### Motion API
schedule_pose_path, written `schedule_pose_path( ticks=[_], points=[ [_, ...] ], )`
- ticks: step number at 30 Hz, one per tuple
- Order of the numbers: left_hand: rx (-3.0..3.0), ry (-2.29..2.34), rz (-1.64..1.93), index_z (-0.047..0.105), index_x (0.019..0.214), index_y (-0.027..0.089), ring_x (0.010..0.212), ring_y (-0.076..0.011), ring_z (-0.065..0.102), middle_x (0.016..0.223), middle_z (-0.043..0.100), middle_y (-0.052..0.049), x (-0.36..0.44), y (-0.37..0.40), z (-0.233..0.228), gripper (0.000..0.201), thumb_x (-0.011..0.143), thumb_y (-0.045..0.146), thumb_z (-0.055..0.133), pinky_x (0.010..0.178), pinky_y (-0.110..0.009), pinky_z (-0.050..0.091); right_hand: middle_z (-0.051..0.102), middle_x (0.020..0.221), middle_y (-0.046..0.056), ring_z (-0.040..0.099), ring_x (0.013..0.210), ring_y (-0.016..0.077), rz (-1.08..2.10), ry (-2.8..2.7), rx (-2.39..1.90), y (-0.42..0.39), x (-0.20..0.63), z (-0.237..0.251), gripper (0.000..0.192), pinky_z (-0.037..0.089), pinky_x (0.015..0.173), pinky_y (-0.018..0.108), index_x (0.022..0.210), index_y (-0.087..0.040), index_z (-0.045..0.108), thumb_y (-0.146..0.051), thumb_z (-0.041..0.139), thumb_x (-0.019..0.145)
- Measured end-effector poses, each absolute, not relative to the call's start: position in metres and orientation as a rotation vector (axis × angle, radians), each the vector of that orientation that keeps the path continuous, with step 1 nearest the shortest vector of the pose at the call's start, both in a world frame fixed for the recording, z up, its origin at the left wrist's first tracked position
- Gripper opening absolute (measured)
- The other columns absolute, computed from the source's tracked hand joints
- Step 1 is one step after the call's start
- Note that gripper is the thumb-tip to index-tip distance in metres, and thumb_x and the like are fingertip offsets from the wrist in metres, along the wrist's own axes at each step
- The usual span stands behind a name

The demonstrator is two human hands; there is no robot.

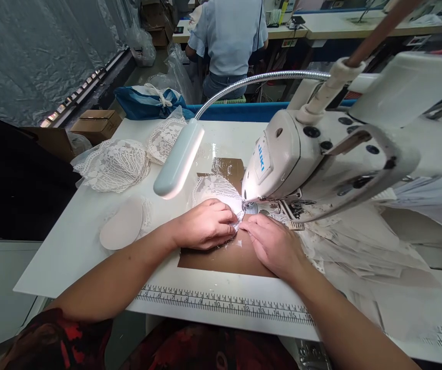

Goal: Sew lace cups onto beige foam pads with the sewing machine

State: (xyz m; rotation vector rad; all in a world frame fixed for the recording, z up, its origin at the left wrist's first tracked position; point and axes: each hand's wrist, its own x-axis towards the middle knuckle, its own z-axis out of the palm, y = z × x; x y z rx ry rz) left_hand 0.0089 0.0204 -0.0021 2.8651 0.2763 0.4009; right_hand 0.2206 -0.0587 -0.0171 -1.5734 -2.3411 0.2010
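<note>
My left hand (204,224) presses a white lace piece (216,188) flat on the table, fingertips close to the needle of the white sewing machine (282,159). My right hand (272,243) lies beside it, pinching the same lace at its near edge just in front of the presser foot (248,207). Both hands rest over a brown panel (224,257) set into the white table (70,246). The lace under the fingers is partly hidden.
A stack of lace cups (115,164) and a plain foam cup (122,226) lie to the left. A gooseneck lamp (178,159) hangs over the work. Pale fabric pieces (359,241) pile up at right. A ruler strip (224,303) runs along the near edge. A person in blue (230,36) sits beyond.
</note>
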Motion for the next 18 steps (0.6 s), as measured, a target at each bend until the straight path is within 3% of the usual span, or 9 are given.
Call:
schedule_pose_path(
  ticks=[5,11,18],
  points=[
    [2.863,0.292,0.439,0.067,0.094,0.016,0.094,-0.0203,0.057,0.103,0.066,-0.009,0.0086,0.0215,-0.0031,0.022,0.094,0.027,0.047,0.086,-0.037,0.042,0.068,0.094,0.001,0.059,0.078,0.0137,0.18,-2.372,-1.539,-0.0594,0.2217,-0.0187,0.041,0.042,0.063,0.023,0.109,-0.026,0.069,-0.008,0.043,0.083],
    [2.834,0.318,0.493,0.065,0.097,0.015,0.094,-0.0198,0.058,0.103,0.068,-0.01,0.0095,0.0228,-0.0046,0.02,0.094,0.024,0.047,0.086,-0.036,0.044,0.067,0.099,0.004,0.057,0.072,0.0136,0.097,-2.444,-1.635,-0.0604,0.2168,-0.0161,0.043,0.038,0.06,0.025,0.115,-0.024,0.066,-0.008,0.04,0.085],
    [2.939,0.337,0.396,0.059,0.119,0.013,0.108,-0.0233,0.055,0.127,0.061,-0.012,0.0124,0.0216,-0.0091,0.03,0.096,0.025,0.043,0.088,-0.039,0.043,0.065,0.083,0.003,0.051,0.066,0.0146,-0.018,-2.524,-1.668,-0.0662,0.2181,-0.0141,0.042,0.033,0.059,0.029,0.11,-0.02,0.067,-0.005,0.043,0.079]
  ],
)
